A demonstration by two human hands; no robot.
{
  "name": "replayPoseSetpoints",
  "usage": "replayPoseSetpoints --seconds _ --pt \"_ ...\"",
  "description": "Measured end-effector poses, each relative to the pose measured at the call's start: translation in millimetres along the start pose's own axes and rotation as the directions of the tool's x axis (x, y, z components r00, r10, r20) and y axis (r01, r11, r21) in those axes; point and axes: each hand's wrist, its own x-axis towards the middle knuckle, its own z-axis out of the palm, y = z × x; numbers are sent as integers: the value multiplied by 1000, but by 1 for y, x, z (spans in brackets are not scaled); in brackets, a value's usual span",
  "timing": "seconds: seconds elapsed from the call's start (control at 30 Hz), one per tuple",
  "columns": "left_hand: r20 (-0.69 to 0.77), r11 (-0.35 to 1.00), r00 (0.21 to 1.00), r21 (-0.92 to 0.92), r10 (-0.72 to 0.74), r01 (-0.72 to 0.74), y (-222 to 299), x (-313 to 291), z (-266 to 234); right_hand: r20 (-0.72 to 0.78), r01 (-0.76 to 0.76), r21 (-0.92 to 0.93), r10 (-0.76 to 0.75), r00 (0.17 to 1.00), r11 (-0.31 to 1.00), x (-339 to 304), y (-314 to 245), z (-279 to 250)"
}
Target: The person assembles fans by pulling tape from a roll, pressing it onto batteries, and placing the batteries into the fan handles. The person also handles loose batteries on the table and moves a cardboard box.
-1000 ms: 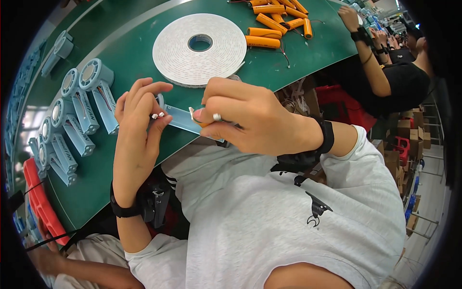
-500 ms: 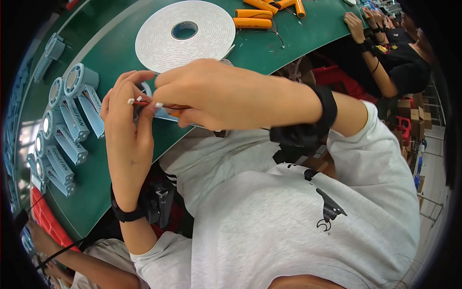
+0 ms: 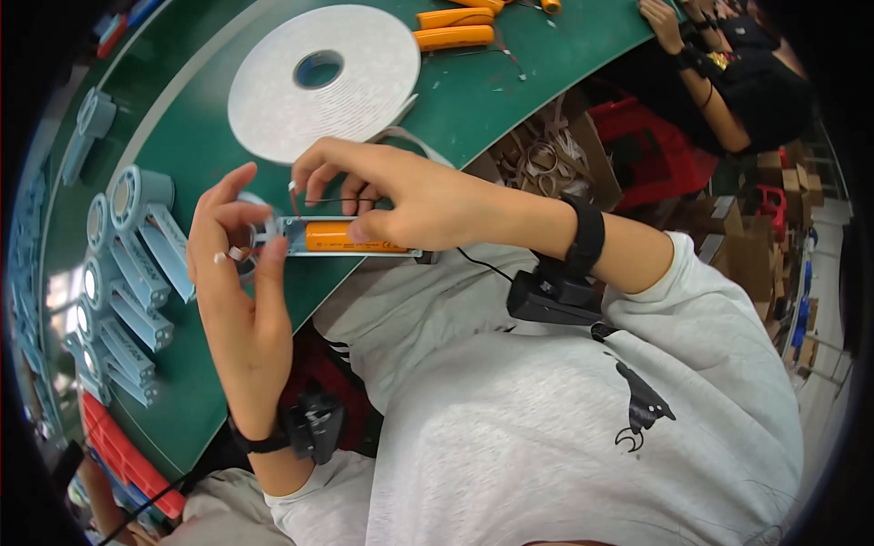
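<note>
Right grip (palm-down), thumb on battery

Battery sits in the fan handle, left hand at one end, right hand over the other. Tape roll lies behind on the table, more batteries right of it, other fans off to the left.

Orange battery in blue casing
</note>
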Motion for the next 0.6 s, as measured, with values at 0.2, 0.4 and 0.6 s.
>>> replayPoseSetpoints --seconds 0.2,0.4,0.6 --pt "317 834 943 490 100 -253 6 12 -5 124 40 -20 -37 992 999 4 19 -9" --pt "221 781 948 540 229 -314 -6 -2 3 -111 149 -125 -163 980 981 -10 13 16" --pt "200 692 911 596 362 -406 -11 -1 -8 -4 251 -133 -253 967 959 -7 14 4"
